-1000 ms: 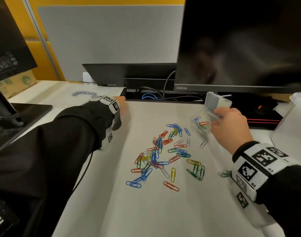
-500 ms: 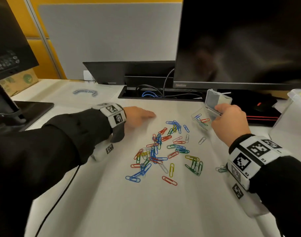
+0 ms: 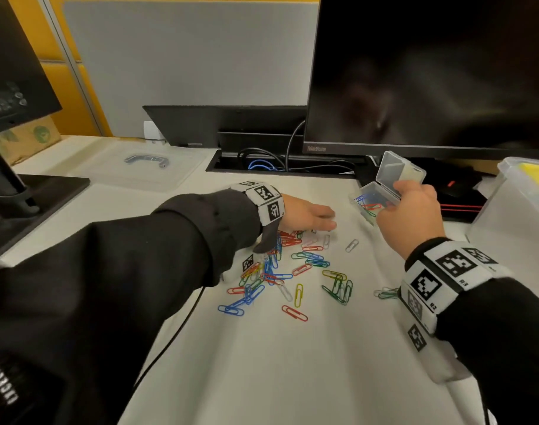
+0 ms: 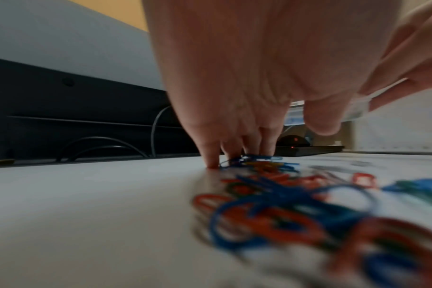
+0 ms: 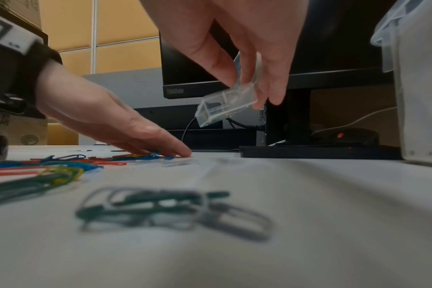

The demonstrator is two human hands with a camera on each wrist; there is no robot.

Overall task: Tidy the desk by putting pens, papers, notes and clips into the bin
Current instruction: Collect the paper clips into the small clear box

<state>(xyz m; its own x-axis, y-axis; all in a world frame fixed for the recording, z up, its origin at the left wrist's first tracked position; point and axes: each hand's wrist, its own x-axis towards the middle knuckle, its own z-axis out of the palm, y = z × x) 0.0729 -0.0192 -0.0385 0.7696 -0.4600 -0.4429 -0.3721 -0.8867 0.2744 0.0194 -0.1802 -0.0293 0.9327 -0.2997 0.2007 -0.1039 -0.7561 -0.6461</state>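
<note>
Coloured paper clips [image 3: 288,273] lie scattered flat on the white desk [image 3: 262,363], in a loose patch whose long axis runs from about 7 o'clock up to 1 o'clock in the head view. The single clips point every way: a yellow clip [image 3: 298,295] lies nearly along 12 to 6, a red clip [image 3: 294,313] along 10 to 4, and a lone pale clip [image 3: 351,245] at the 1 o'clock edge along 1 to 7. A small green and grey bunch [image 3: 386,292] sits apart at 3 o'clock, just beside the right wrist band.

The left hand [image 3: 308,214] lies palm down over the 12 o'clock end of the patch, fingers straight and close together, pointing toward 3 o'clock; in the left wrist view the fingertips [image 4: 211,162] touch the desk at the edge of a blue clip tangle, though blur there hides whether any clip is caught under them.

The right hand [image 3: 411,216] is held above the desk at 2 o'clock of the patch, thumb and fingers pinching a small clear plastic box [image 3: 377,196] with its hinged lid [image 3: 398,168] standing open. The box tilts, its long axis sloping down toward the left hand, with a few blue, red and green clips inside.

A large translucent bin [image 3: 513,216] stands at the 3 o'clock edge, a dark monitor [image 3: 430,72] at 12 o'clock.
</note>
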